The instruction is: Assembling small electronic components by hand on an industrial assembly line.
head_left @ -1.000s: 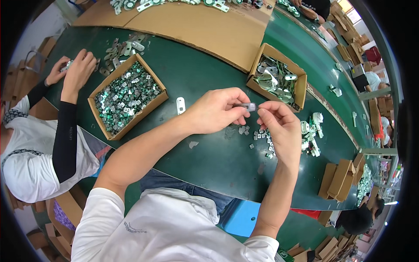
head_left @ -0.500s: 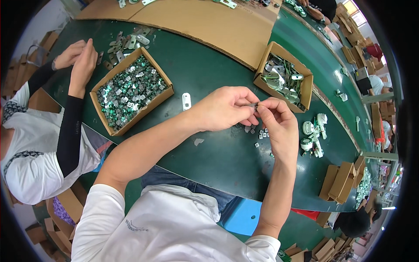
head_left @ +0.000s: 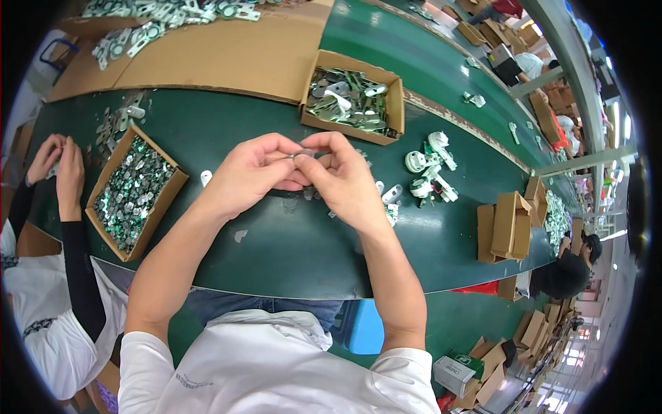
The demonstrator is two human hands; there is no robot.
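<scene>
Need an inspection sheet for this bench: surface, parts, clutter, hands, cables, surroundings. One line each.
Surface: green table, with loose bits lying on it.
Parts: small grey part between the hands, mostly covered; left carton filled with tiny clear and green pieces; upper carton holding flat metal pieces.
Clutter: white assemblies in a loose group right of the hands; pale flake near the left forearm.
Hands: left hand and right hand meet, pinching the part.
Cables: nothing seen that is clearly one.
Surroundings: co-worker's black sleeve at left; open cartons at right; blue stool below the table edge.
</scene>
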